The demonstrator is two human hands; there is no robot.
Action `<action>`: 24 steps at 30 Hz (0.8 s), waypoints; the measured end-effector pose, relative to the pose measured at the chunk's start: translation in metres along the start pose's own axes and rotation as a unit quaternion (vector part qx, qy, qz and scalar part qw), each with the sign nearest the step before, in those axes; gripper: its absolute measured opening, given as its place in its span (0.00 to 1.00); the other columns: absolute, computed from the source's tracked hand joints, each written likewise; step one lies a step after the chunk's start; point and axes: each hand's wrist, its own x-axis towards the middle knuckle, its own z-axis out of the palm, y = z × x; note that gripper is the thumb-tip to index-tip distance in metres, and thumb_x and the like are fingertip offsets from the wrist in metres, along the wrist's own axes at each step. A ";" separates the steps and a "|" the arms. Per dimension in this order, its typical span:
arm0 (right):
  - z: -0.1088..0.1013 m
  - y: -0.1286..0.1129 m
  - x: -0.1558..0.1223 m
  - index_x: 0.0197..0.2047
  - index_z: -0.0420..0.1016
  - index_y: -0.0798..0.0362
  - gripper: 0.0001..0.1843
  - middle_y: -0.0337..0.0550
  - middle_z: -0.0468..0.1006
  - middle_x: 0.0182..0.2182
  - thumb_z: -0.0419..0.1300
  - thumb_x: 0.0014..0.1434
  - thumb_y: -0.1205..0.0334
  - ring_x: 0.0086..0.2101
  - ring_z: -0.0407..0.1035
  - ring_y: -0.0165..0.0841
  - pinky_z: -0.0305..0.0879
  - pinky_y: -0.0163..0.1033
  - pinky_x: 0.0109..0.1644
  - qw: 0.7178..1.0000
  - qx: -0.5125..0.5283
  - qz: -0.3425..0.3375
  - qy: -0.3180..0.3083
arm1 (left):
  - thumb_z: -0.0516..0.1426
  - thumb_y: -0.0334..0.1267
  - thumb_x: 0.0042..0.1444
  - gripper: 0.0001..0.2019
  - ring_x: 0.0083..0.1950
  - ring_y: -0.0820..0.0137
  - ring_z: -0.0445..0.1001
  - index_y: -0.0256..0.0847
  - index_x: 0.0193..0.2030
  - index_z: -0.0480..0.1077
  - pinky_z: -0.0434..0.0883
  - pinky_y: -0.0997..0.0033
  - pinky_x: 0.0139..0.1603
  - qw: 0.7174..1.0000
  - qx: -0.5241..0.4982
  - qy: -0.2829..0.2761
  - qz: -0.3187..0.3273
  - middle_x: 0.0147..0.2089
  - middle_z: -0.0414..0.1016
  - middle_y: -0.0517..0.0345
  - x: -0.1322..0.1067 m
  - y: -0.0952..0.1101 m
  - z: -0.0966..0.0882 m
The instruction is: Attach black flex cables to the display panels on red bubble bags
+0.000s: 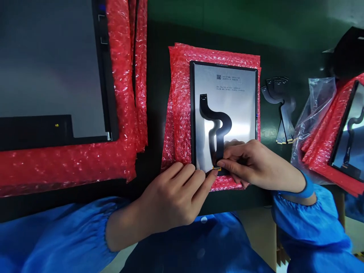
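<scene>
A display panel [241, 96] lies back side up on red bubble-wrap bags, its silver back framed in black. Across it runs a black S-shaped flex cable [224, 118], free at the upper end, its reflection showing in the metal. My right hand [253, 165] is closed, thumb and forefinger pinching the cable's lower end by a small gold-edged connector [217, 168]. My left hand [179, 193] bends over the panel's near edge with curled fingers. Its index fingertip touches the connector; its thumb is hidden.
To the left, a larger dark panel [48, 68] rests on red bubble wrap [122, 113]. Several loose flex cables [281, 102] lie fanned on the dark green table [176, 22]. Right of them are a clear plastic bag [315, 102] and another panel [349, 140] on red bubble wrap.
</scene>
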 end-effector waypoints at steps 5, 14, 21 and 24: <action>0.001 -0.002 0.003 0.29 0.70 0.58 0.19 0.38 0.70 0.20 0.56 0.72 0.57 0.20 0.59 0.21 0.56 0.32 0.27 1.000 -0.004 -0.013 0.006 | 0.56 0.26 0.64 0.15 0.32 0.64 0.71 0.28 0.56 0.76 0.70 0.63 0.30 1.000 0.020 -0.024 -0.005 0.33 0.73 0.53 -0.002 0.001 -0.003; 0.004 -0.002 0.005 0.30 0.71 0.57 0.19 0.39 0.68 0.22 0.55 0.72 0.56 0.21 0.56 0.22 0.53 0.34 0.27 1.000 -0.023 -0.016 0.014 | 0.58 0.24 0.63 0.20 0.34 0.64 0.69 0.26 0.61 0.73 0.72 0.62 0.34 0.998 0.024 -0.051 -0.040 0.35 0.71 0.52 -0.007 0.011 -0.008; 0.005 -0.001 0.005 0.30 0.71 0.57 0.19 0.39 0.68 0.22 0.56 0.71 0.56 0.21 0.56 0.22 0.52 0.34 0.27 0.999 -0.025 -0.012 0.017 | 0.57 0.24 0.63 0.18 0.36 0.63 0.69 0.25 0.59 0.74 0.70 0.62 0.35 0.997 0.029 -0.055 -0.038 0.35 0.71 0.51 -0.006 0.011 -0.006; 0.005 -0.001 0.006 0.30 0.71 0.57 0.18 0.39 0.68 0.22 0.56 0.71 0.57 0.22 0.56 0.23 0.52 0.34 0.27 0.999 -0.027 -0.011 0.018 | 0.58 0.24 0.63 0.19 0.36 0.63 0.70 0.26 0.60 0.74 0.71 0.62 0.35 0.997 0.040 -0.057 -0.038 0.36 0.71 0.51 -0.006 0.012 -0.006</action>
